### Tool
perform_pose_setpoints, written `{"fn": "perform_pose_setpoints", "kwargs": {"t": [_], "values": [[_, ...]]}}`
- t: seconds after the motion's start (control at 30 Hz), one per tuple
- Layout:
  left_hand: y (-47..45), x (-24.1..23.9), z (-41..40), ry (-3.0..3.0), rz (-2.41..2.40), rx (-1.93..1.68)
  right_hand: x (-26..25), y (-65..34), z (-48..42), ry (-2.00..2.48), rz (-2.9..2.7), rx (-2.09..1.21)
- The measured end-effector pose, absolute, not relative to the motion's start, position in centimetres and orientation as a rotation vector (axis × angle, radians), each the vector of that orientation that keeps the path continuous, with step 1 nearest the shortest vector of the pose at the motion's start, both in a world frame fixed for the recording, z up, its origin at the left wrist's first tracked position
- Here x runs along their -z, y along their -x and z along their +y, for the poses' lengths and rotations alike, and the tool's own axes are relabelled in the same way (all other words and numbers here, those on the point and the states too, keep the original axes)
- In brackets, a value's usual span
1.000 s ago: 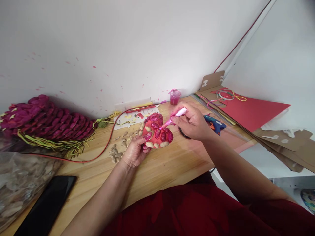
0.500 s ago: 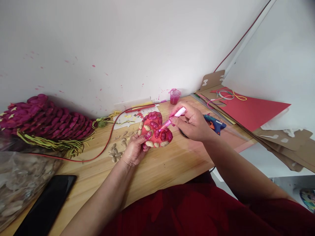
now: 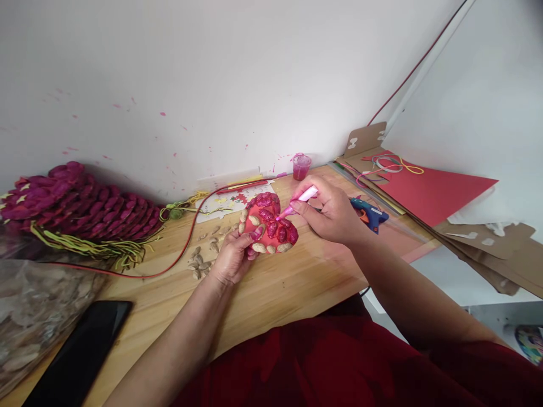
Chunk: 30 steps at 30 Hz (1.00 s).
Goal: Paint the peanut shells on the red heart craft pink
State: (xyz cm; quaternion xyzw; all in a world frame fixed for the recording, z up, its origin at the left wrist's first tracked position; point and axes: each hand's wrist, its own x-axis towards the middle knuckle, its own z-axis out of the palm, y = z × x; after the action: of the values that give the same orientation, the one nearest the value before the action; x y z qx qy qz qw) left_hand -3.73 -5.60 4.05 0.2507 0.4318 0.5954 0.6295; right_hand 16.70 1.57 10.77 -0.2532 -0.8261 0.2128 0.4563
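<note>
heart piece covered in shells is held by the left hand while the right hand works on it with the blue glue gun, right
Not quite. The head view shows the right hand holding a pink tool, its tip down on the shells. The blue glue gun lies on the table beyond that hand. The left hand does hold the heart piece.

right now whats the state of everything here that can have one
left hand, gripping heart piece at its lower edge
right hand, pinching pink tool
heart piece, held tilted, shells partly glittered red, partly bare
pink tool, tip touching heart piece
pink cup, upright
glue gun, lying unheld
phone, screen dark
</note>
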Motion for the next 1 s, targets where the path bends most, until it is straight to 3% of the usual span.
{"fn": "perform_pose_setpoints", "kwargs": {"t": [0.23,1.0], "values": [[3.89,-3.82,-5.64,-0.591,0.973,-1.342,-10.79,-16.66,1.46,0.604,-2.016,-0.739],[3.83,-4.01,-5.65,-0.589,0.983,-1.35,-10.37,-16.95,1.63,0.629,-1.982,-0.761]]}}
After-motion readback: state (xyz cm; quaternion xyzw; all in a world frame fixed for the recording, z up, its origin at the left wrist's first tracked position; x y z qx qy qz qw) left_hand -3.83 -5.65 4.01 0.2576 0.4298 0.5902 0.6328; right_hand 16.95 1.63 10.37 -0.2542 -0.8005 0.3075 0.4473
